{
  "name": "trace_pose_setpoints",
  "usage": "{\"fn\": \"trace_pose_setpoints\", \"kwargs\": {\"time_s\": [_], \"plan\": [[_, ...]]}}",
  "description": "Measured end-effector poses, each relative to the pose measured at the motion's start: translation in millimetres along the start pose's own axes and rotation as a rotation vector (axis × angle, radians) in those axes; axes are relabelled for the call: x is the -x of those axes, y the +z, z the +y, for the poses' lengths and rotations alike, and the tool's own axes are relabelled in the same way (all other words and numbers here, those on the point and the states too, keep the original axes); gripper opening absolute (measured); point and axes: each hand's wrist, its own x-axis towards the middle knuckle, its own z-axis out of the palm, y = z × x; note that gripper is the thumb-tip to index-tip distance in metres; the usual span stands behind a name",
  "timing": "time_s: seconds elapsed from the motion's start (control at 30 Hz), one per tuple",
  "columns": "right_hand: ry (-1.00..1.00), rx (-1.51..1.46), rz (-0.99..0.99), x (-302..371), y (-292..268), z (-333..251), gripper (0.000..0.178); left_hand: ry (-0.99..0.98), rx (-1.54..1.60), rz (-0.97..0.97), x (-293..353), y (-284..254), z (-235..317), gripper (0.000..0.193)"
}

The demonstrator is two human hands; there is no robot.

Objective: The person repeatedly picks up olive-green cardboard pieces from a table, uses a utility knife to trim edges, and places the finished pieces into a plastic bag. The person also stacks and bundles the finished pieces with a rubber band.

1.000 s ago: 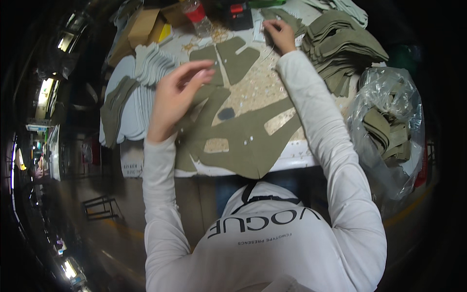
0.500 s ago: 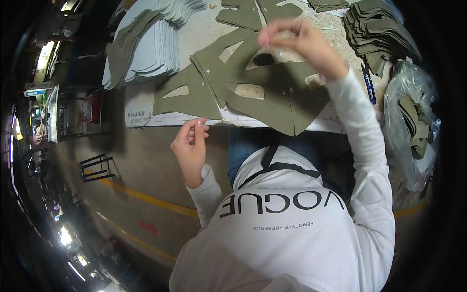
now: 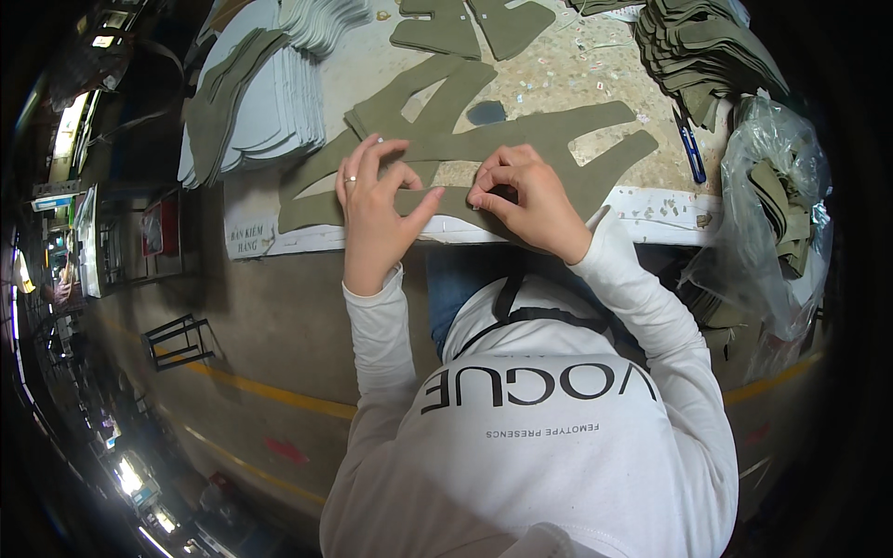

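Observation:
Olive-green cut fabric pieces [image 3: 595,172] with openings in them lie overlapping along the front of the table. My left hand [image 3: 377,200] is over the near piece, its fingers apart and bent and a ring on one of them. Just to its right, my right hand [image 3: 526,191] is closed in a pinch at the edge of an opening in the fabric. A tiny pale speck shows by its fingertips; I cannot make out what it is. The fabric under both hands is partly hidden.
Pale sheets [image 3: 270,116] are stacked at the left, with green strips [image 3: 228,112] on top. Thread snips [image 3: 688,144] lie at the right, near a stack of green pieces [image 3: 698,46] and a clear plastic bag [image 3: 772,242] hanging at the edge. A stool [image 3: 177,342] stands on the floor.
My right hand has come down from above the far pieces to the near fabric. My left hand has moved up from the table edge onto the fabric, spreading its fingers. Some pieces lie differently.

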Motion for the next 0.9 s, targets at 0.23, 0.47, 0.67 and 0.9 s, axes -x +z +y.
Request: {"fn": "trace_pose_setpoints", "kwargs": {"time_s": [0.23, 0.47, 0.67, 0.9], "plan": [[0.002, 0.031, 0.092, 0.7, 8.2, -5.1, 0.008, -0.129, 0.005, 0.001, 1.7, 6.0, -4.4, 0.028], [-0.099, 0.117, 0.153, 5.0, 10.0, -7.3, 0.016, -0.039, 0.064, 0.105, 22.8, 7.0, 23.8, 0.018], [0.125, -0.355, 0.149, 0.2, -10.7, -16.2, 0.015, -0.086, 0.159, 0.237, 2.0, -23.6, 39.2, 0.012], [0.024, -0.309, 0.223, -40.9, -143.3, -0.1, 0.015, -0.01, 0.086, 0.147, -97.5, -56.4, -14.1, 0.018]]}}
